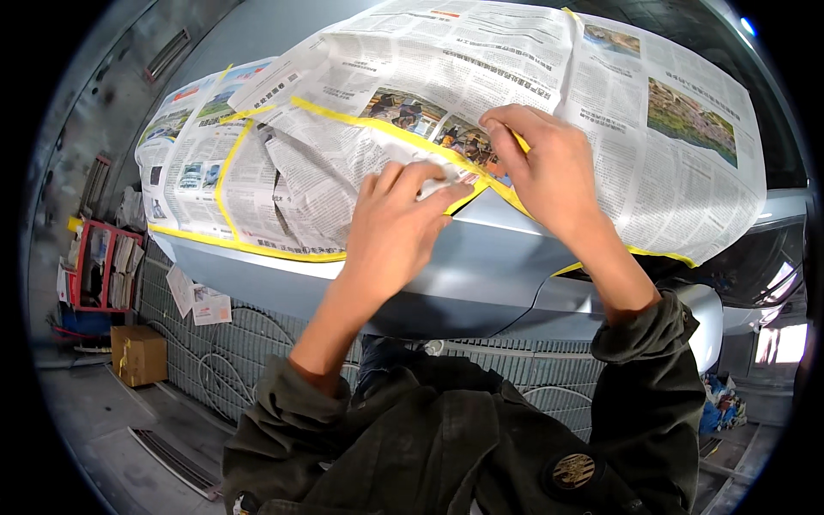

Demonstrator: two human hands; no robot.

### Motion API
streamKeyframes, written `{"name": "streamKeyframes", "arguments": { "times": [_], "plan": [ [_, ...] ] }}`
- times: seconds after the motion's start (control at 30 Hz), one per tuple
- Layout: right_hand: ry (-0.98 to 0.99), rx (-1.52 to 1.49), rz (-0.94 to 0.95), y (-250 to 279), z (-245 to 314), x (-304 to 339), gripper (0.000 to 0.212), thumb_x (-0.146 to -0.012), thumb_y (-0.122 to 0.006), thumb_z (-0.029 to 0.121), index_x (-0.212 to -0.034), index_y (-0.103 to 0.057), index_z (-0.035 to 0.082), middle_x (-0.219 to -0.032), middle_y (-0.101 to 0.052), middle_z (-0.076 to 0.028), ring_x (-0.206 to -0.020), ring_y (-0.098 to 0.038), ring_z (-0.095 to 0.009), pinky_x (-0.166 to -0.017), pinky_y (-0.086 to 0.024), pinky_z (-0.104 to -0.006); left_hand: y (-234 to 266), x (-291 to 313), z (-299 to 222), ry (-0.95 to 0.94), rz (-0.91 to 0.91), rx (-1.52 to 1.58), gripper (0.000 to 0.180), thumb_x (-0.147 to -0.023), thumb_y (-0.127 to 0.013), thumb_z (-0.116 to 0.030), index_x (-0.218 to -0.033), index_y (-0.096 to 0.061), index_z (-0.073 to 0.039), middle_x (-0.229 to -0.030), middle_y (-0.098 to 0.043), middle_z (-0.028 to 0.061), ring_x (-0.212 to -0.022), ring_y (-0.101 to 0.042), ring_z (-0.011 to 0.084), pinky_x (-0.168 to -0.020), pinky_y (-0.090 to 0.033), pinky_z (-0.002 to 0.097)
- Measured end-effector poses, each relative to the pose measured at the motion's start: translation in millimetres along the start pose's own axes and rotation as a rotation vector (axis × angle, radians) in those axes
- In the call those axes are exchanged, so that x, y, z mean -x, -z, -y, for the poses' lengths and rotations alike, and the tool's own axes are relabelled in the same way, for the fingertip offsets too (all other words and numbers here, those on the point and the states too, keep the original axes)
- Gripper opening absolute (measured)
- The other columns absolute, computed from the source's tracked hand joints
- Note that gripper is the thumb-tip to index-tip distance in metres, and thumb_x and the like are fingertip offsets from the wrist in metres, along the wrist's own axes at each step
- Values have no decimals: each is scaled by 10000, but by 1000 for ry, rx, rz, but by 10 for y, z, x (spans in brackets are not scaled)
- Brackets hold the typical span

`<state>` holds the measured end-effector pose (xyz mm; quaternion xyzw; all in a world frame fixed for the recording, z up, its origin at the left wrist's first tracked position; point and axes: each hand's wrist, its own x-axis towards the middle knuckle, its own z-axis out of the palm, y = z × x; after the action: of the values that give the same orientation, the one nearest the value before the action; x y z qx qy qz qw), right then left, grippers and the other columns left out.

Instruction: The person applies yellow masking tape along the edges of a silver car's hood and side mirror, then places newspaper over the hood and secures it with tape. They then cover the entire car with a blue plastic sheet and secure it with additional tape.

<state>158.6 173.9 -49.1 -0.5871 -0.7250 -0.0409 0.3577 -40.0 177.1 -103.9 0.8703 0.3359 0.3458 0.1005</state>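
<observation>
Newspaper sheets (489, 64) cover the upper part of a grey-blue car body (412, 283), held by strips of yellow masking tape (369, 123). With curled fingers my left hand (395, 227) pinches the taped lower edge of the newspaper, where two tape strips meet over the panel. Just to the right, my right hand (554, 163) is closed, thumb against fingers, on a bit of yellow masking tape that shows beside the thumb. How much tape lies in its grip is hidden. Left of my hands the paper is creased and bulges off the surface.
A red rack with papers (107, 266) and a cardboard box (139, 354) stand at the left. Below the car lies floor grating (275, 330) with a looped pale hose. Loose printed sheets (210, 306) rest there. A colourful heap (723, 403) sits at the right.
</observation>
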Motion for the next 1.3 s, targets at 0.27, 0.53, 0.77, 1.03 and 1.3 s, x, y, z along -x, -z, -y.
{"name": "streamKeyframes", "arguments": {
  "times": [0.27, 0.53, 0.77, 1.03, 1.3],
  "plan": [
    [-11, -91, -39, 269, 128, 167, 116, -918, -624, 137, -931, -701, 50, -825, -712, -112, -701, -675, -319, -618, -526, -391, 15, -95, 364, -203, 73, 14, 195, -831, -743, -232, -1016, -799, -213, -1319, -642, -11, -1173, -524, 273, -1019, -325, 418],
    [-80, -183, -5, 280, 161, 292, 117, -913, -628, 112, -950, -698, 26, -817, -702, -156, -684, -666, -320, -618, -516, -364, -122, -118, 357, -92, 9, 53, 177, -767, -793, -295, -913, -799, -197, -1236, -688, -26, -1192, -524, 268, -1019, -327, 451],
    [-141, -288, 97, 265, 264, 386, 142, -944, -612, 102, -992, -703, 4, -868, -712, -140, -669, -655, -222, -635, -506, -307, -51, 180, 374, -24, -54, -112, 567, -647, -790, -480, -1165, -733, -258, -1477, -496, 29, -1369, -370, 325, -1143, -188, 600],
    [-147, -289, 239, 334, 324, 517, 161, -961, -606, 83, -1049, -707, -5, -788, -699, -92, -613, -552, -89, -577, -444, -248, -18, 804, 700, 200, -189, -335, 860, -630, -739, -640, -1386, -576, -263, -1585, -318, 91, -1480, -222, 359, -1160, -52, 652],
    [-162, -249, 426, 383, 469, 731, 200, -944, -649, 64, -1122, -728, 20, -707, -665, -57, -528, -463, -45, -500, -379, -225, -6, 1439, 992, 448, -381, -367, 981, -628, -868, -491, -1459, -452, -177, -1562, -309, 113, -1467, -236, 358, -1149, -136, 632]
  ]
}}
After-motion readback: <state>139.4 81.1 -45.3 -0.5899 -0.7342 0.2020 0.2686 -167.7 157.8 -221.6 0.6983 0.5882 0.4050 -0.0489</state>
